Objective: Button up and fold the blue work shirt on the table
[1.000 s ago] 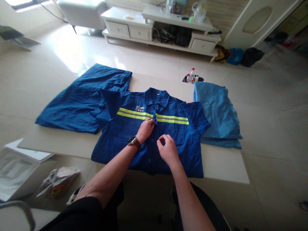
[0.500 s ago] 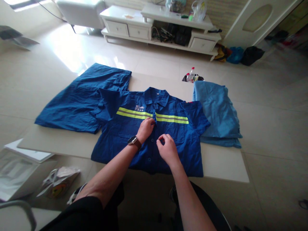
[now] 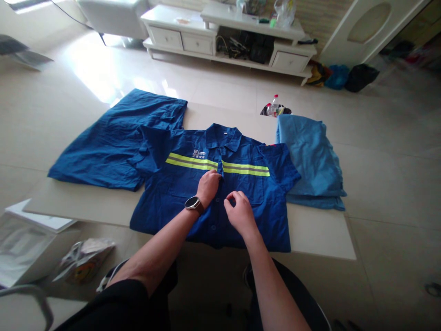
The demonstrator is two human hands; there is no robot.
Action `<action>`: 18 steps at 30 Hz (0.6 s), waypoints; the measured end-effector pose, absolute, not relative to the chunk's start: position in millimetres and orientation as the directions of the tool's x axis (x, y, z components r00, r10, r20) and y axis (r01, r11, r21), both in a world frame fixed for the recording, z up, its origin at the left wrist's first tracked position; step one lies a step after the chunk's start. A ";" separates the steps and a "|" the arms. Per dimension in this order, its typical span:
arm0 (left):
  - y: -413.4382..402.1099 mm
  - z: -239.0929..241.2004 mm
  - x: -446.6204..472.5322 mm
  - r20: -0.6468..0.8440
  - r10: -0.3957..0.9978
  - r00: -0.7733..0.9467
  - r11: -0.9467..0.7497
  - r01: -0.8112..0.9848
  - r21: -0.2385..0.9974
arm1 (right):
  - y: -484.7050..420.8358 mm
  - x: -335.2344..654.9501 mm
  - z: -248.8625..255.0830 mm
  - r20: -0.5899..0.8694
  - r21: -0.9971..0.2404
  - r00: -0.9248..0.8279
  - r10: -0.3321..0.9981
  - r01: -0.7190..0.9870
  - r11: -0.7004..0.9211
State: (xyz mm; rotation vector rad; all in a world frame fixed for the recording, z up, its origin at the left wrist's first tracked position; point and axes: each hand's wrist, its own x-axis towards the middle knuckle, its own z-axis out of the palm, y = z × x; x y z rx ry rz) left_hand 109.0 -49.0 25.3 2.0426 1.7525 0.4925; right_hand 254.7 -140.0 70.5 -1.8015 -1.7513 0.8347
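Pale tiled floor (image 3: 379,138) all round, glare off it at top left. White TV unit (image 3: 227,34) along the far wall, drawers shut, dark clutter in its open middle shelf. Low white table (image 3: 320,234) across the centre, carrying three garments. Dark blue garment (image 3: 113,138) spread flat on the left, overlapped at its right edge by a sleeve of the shirt. Blue work shirt (image 3: 179,193) laid face up in the middle of the table, collar away from the wearer, hem at the near edge, yellow reflective stripe (image 3: 189,162) across the chest, small white logo above it on the left. Folded light blue cloth (image 3: 310,156) just beside the shirt on the right, touching its sleeve. Two bare forearms reaching in from below. Left hand (image 3: 208,185) resting on the shirt's front placket right under the stripe, fingers curled down onto the cloth, pinching at the placket by the look of it, though the grip itself hidden under the knuckles. Right hand (image 3: 239,212) a little lower on the placket, thumb and forefinger narrowed to a pinch at the edge of the cloth. Watch (image 3: 193,203) on the left wrist, dark round face up. Small bottle (image 3: 274,105) with a red cap on the floor past the table's far edge.
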 end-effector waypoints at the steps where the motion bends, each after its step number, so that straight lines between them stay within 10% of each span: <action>1: -48.8 24.7 109.3 0.002 0.988 0.157 -0.137 0.855 0.499 | -140.0 254.8 70.6 -0.089 -0.716 -0.009 0.996 0.696 -0.057; 18: -51.6 25.4 112.6 0.020 0.983 0.184 -0.171 0.860 0.481 | -140.1 256.4 71.2 -0.109 -0.704 -0.014 0.994 0.707 -0.067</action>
